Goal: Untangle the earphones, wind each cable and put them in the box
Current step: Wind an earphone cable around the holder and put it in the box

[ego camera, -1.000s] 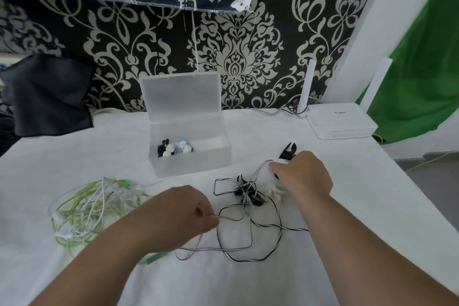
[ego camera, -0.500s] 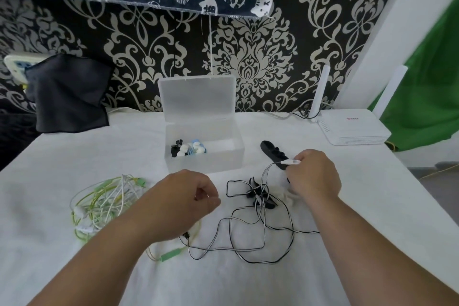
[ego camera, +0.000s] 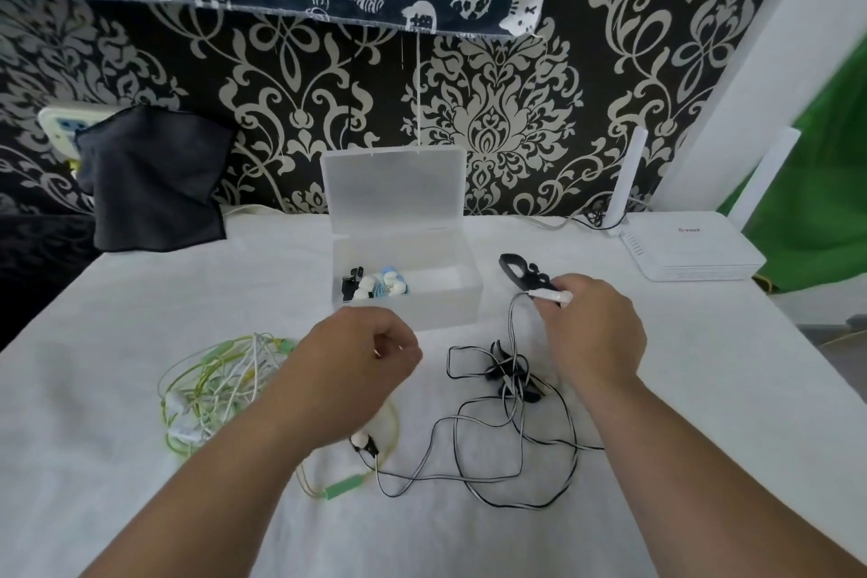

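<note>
1. I saw the black-and-white earphone cable [ego camera: 511,432] still sprawled in loose loops on the white surface [ego camera: 703,390], though my right hand [ego camera: 592,333] had lifted its white end piece [ego camera: 550,294] higher than a moment before, fingers pinched on it.
2. My left hand [ego camera: 361,357] had let the cable go; it hovered with fingers curled loosely, gripping nothing.
3. A green-and-white earphone tangle [ego camera: 213,390] lay left; the open translucent box [ego camera: 408,296] behind held earbuds.
4. The router [ego camera: 689,251] bore red lettering I couldn't read.

Frosted plastic box [ego camera: 441,305], matt tablecloth [ego camera: 94,366]
</note>
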A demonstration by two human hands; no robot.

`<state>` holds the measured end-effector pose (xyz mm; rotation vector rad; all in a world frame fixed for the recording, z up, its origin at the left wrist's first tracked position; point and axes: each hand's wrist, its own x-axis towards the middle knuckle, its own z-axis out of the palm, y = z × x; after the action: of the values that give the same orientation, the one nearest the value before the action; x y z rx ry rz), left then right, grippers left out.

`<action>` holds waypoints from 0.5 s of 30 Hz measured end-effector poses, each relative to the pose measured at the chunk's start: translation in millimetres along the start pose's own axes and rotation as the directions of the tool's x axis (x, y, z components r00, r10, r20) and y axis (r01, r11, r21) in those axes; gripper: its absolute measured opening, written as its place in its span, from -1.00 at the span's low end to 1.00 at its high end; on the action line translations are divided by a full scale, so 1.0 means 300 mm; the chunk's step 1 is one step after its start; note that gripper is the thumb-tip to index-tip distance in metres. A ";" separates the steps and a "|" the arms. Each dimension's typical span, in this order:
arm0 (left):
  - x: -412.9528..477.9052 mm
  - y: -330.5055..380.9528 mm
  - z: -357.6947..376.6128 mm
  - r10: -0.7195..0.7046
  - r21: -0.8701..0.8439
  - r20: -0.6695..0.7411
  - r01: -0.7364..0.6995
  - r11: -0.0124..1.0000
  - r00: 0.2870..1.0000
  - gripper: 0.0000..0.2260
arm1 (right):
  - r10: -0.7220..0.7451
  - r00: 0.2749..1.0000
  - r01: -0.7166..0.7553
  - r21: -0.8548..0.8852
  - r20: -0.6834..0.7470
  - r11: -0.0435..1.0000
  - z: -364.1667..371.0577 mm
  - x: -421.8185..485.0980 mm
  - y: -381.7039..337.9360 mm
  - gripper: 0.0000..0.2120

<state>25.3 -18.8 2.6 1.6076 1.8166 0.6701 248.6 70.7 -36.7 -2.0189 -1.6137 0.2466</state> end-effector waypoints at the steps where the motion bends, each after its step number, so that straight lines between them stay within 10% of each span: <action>1: 0.005 0.002 -0.001 -0.023 -0.058 -0.057 0.020 0.998 0.998 -0.93 | -0.047 0.999 0.048 0.033 -0.013 0.998 -0.025 -0.006 -0.013 -0.79; 7: -0.001 0.062 0.005 -0.242 -0.645 0.051 0.218 0.733 0.969 -0.70 | -0.326 0.945 0.325 0.234 -0.036 0.916 -0.215 -0.141 -0.123 -0.76; 15: -0.036 0.132 0.037 -0.207 -0.875 0.155 0.231 0.425 0.966 -0.75 | -0.539 0.841 0.524 0.175 0.051 0.833 -0.257 -0.249 -0.164 -0.71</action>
<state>61.2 -24.4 24.8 0.6147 1.2046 1.2070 222.5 -15.8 39.1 -1.3841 -2.0765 0.2521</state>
